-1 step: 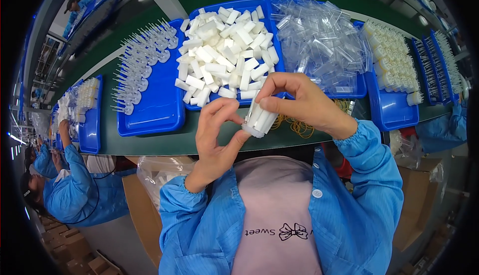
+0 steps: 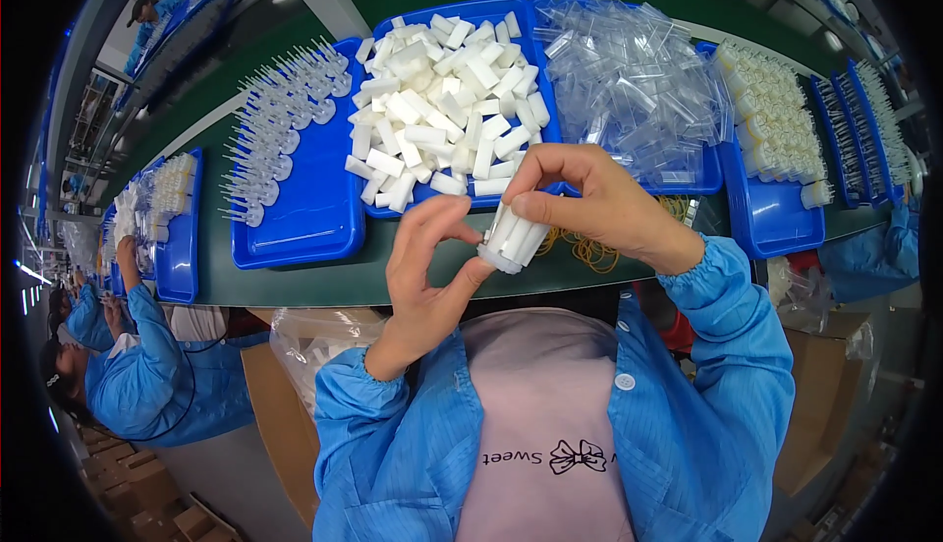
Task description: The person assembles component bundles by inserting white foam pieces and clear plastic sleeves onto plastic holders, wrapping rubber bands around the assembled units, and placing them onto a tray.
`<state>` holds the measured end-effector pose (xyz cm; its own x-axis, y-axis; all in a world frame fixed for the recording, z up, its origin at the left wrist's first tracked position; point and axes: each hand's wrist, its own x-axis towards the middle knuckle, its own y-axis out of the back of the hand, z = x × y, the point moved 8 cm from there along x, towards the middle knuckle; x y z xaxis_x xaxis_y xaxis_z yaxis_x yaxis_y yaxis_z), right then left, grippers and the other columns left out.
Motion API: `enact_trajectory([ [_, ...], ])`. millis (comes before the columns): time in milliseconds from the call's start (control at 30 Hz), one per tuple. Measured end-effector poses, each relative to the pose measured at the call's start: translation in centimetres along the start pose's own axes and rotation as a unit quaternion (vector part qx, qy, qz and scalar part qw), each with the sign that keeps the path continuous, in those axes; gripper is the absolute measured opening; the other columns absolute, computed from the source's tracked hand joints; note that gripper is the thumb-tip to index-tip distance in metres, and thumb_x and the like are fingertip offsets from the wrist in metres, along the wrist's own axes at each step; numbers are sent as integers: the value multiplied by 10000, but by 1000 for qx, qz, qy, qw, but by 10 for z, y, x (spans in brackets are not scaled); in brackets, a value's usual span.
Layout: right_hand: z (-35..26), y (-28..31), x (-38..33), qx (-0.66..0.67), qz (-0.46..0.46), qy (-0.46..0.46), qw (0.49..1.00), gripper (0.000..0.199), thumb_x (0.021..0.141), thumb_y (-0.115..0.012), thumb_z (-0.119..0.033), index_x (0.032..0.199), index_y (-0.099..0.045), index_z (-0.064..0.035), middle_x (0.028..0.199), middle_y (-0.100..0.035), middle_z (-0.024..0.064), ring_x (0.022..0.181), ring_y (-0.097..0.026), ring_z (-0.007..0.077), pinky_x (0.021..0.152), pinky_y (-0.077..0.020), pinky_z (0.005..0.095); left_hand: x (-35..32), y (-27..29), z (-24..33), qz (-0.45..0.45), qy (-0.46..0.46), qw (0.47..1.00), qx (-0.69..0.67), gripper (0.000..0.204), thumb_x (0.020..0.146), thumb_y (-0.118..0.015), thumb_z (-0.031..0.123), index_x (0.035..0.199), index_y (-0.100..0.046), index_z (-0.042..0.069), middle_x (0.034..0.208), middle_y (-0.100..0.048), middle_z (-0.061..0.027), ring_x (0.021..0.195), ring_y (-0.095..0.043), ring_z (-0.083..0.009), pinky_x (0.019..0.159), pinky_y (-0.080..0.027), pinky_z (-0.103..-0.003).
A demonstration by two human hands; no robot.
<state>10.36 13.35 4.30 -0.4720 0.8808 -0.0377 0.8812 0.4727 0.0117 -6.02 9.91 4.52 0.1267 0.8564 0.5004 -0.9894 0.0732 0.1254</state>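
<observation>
Above the bench [image 2: 324, 282] edge, the left hand [image 2: 427, 267] pinches the lower end of a bundle of white tubes [image 2: 513, 235]. The right hand [image 2: 589, 203] is clamped around the bundle's upper end. Beyond lie yellow rubber bands [image 2: 580, 247], then a blue tray [image 2: 432, 11] of loose white tubes.

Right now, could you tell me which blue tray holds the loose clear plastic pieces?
The blue tray right of the white-block tray, above the right hand.
</observation>
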Motion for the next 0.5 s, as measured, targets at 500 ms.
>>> enact_trajectory([
  [500, 23, 51, 82, -651, 160, 171, 722, 171, 765, -675, -172, 920, -631, -116, 808, -608, 47, 854, -562, 246, 815, -394, 399, -5, 0, -21, -77, 35, 994, 74, 205, 775, -707, -12, 977, -695, 17, 906, -624, -96, 803, -597, -172, 723, -477, -262],
])
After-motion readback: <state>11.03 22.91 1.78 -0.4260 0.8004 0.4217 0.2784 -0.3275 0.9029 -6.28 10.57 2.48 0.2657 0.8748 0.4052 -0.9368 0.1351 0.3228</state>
